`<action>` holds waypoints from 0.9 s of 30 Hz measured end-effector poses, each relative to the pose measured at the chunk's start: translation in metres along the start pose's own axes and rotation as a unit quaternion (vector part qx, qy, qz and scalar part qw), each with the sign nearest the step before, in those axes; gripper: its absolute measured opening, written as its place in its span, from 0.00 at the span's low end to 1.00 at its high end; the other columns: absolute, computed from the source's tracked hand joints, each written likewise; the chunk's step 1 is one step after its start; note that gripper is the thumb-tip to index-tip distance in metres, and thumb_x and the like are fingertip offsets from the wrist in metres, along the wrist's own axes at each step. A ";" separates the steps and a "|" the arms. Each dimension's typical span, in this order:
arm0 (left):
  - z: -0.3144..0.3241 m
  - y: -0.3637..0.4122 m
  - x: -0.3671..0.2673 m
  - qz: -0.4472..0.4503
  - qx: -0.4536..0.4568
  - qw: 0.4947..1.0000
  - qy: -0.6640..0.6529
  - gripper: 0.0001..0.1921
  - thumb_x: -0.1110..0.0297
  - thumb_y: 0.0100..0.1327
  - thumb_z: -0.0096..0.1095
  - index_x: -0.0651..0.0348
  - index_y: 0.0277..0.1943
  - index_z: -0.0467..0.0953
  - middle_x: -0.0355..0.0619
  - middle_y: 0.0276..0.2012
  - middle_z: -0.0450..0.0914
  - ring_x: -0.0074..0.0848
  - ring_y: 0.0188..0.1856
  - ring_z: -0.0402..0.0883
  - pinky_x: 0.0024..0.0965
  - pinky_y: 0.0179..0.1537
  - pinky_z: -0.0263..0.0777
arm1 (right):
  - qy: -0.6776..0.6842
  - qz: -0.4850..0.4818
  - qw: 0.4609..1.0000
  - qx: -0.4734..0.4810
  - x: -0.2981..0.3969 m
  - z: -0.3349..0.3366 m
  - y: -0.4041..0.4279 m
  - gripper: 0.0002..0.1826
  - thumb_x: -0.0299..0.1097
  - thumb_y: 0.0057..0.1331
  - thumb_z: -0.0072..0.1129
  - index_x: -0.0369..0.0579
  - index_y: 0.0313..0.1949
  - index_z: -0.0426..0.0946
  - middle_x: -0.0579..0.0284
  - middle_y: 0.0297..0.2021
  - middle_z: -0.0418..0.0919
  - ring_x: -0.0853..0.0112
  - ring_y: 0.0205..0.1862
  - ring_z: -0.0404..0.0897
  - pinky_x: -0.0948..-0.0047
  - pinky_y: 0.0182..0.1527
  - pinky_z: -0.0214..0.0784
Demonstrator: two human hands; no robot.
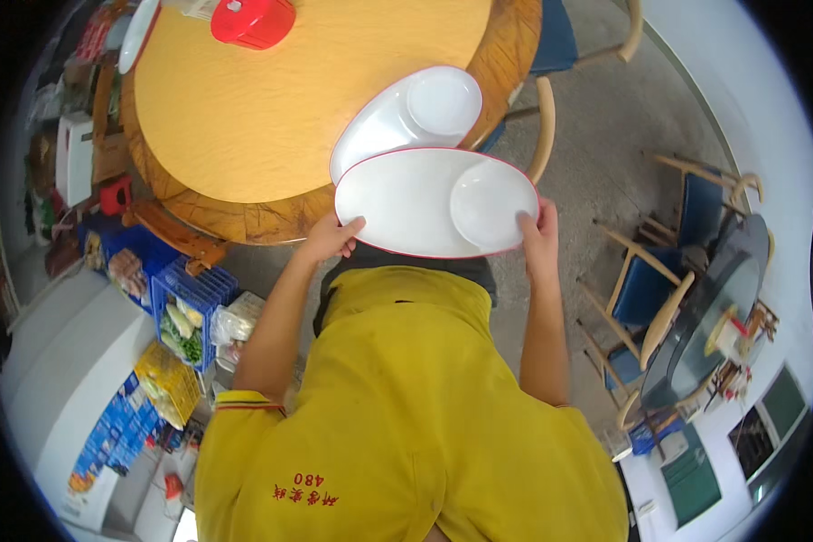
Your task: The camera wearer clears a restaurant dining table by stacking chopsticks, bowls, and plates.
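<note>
Between my two hands I hold a white oval plate with a red rim and a round section at its right end. My left hand grips its left edge, the thumb lying on top. At the lower right rim my right hand pinches it, thumb over the round section. A second plate of the same kind lies just beyond, on the right part of the round table. The held plate overlaps its near edge in view; whether they touch I cannot tell.
A red plastic container and another red-rimmed dish are at the table's far side. Blue-seated wooden chairs and a glass-topped table stand right. Left are a wooden bench and a blue crate of vegetables.
</note>
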State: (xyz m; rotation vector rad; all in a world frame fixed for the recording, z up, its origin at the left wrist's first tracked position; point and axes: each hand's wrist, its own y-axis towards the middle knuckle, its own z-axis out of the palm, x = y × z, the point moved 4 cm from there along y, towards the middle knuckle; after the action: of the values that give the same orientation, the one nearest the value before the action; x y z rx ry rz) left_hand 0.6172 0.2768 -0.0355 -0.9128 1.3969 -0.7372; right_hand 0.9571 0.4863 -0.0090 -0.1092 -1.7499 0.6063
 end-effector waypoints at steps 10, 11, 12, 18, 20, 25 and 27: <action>0.023 0.026 0.013 -0.078 -0.192 0.969 -0.136 0.21 0.49 0.73 0.52 0.61 0.36 0.76 0.40 0.22 0.77 0.22 0.20 0.75 0.26 0.22 0.68 | -0.206 -0.156 0.953 0.156 0.061 0.073 0.173 0.17 0.36 0.67 0.56 0.45 0.54 0.78 0.44 0.42 0.80 0.54 0.44 0.81 0.62 0.49 0.72; 0.024 0.029 0.015 -0.078 -0.189 0.969 -0.141 0.21 0.49 0.73 0.52 0.61 0.36 0.76 0.40 0.22 0.77 0.22 0.20 0.75 0.26 0.22 0.68 | -0.219 -0.139 0.953 0.155 0.059 0.078 0.180 0.17 0.36 0.67 0.56 0.45 0.54 0.78 0.44 0.42 0.80 0.54 0.44 0.81 0.62 0.49 0.72; 0.023 0.032 0.017 -0.088 -0.197 0.966 -0.143 0.21 0.49 0.73 0.51 0.61 0.36 0.76 0.40 0.22 0.77 0.22 0.20 0.75 0.26 0.22 0.68 | -0.237 -0.171 0.944 0.153 0.061 0.085 0.184 0.17 0.37 0.67 0.56 0.47 0.54 0.77 0.44 0.40 0.81 0.53 0.43 0.81 0.61 0.48 0.72; 0.014 0.055 0.030 -0.097 -0.184 0.969 -0.133 0.24 0.48 0.73 0.50 0.63 0.34 0.76 0.42 0.21 0.77 0.25 0.19 0.76 0.29 0.21 0.70 | -0.323 -0.134 0.929 0.119 0.058 0.106 0.204 0.19 0.40 0.66 0.57 0.50 0.54 0.71 0.46 0.33 0.82 0.48 0.39 0.82 0.52 0.43 0.72; 0.013 0.065 0.031 -0.094 -0.173 0.974 -0.113 0.24 0.47 0.73 0.50 0.64 0.34 0.76 0.43 0.21 0.77 0.25 0.18 0.76 0.30 0.20 0.70 | -0.326 -0.135 0.930 0.106 0.055 0.107 0.212 0.19 0.40 0.65 0.57 0.50 0.54 0.69 0.46 0.32 0.82 0.47 0.38 0.82 0.50 0.43 0.72; 0.008 0.070 0.036 -0.129 -0.135 0.977 -0.103 0.23 0.50 0.72 0.52 0.67 0.39 0.76 0.45 0.22 0.78 0.27 0.18 0.76 0.31 0.21 0.73 | -0.424 -0.083 0.896 0.101 0.029 0.118 0.226 0.20 0.48 0.68 0.50 0.47 0.50 0.72 0.39 0.39 0.82 0.43 0.45 0.81 0.49 0.48 0.71; -0.001 0.070 0.036 -0.088 -0.141 0.979 -0.118 0.20 0.52 0.71 0.55 0.65 0.42 0.76 0.44 0.25 0.79 0.26 0.22 0.78 0.30 0.25 0.75 | -0.428 -0.088 0.894 0.099 0.018 0.120 0.227 0.21 0.50 0.69 0.49 0.46 0.49 0.73 0.37 0.41 0.81 0.42 0.46 0.80 0.49 0.49 0.71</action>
State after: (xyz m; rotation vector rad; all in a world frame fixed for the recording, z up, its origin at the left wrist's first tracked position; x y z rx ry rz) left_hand 0.6125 0.2797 -0.1142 -1.3161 1.2372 -0.5471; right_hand 0.7851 0.6475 -0.1124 0.5352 -2.4875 0.7554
